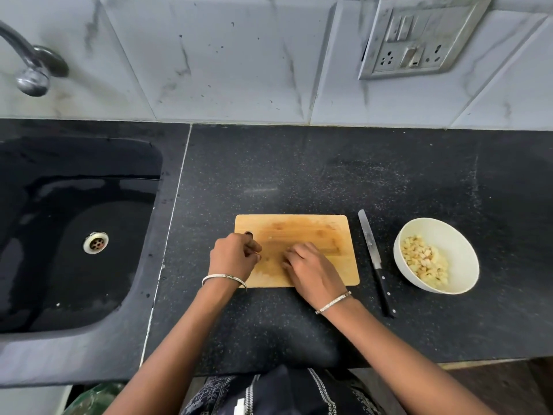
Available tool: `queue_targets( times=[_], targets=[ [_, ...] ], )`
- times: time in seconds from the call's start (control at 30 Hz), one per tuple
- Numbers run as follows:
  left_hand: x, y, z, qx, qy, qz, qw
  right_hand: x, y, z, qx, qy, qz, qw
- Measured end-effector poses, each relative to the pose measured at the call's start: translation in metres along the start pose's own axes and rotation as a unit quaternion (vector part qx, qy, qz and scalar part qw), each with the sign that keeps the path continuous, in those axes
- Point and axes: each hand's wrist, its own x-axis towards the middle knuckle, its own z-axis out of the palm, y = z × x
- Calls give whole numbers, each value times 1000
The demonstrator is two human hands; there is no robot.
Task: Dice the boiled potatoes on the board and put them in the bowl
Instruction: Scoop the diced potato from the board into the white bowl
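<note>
The wooden cutting board (317, 232) lies on the black counter, with only small pale potato bits (264, 275) left on it. My left hand (232, 256) sits over the board's left edge with its fingers curled; what they hold, if anything, is hidden. My right hand (311, 265) rests flat on the middle of the board, fingers pointing left. The white bowl (457, 250) stands to the right and holds diced potato (425, 262). A black-handled knife (375, 260) lies on the counter between board and bowl, touched by neither hand.
A black sink (74, 235) with a metal drain fills the left side, with a tap (30, 67) above it. The tiled wall carries a socket panel (419, 37) at the upper right. The counter's front edge runs close to my body.
</note>
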Motion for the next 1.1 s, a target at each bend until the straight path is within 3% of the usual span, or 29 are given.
queue_targets(
  times=[0.17,0.3,0.47,0.8,1.1],
  targets=[
    [1,11,10,48,-23,38,998,-22,17,-6,20,-8,-2,1000],
    [3,20,15,40,-44,67,996,-25,25,-35,80,18,112,990],
    [2,28,26,23,-126,95,987,-26,30,-40,96,-98,215,967],
    [-3,39,41,-12,-115,101,988,-3,8,-33,108,-88,209,968],
    [-1,33,39,-89,-103,26,990,7,-4,-33,92,-100,234,963]
  ],
)
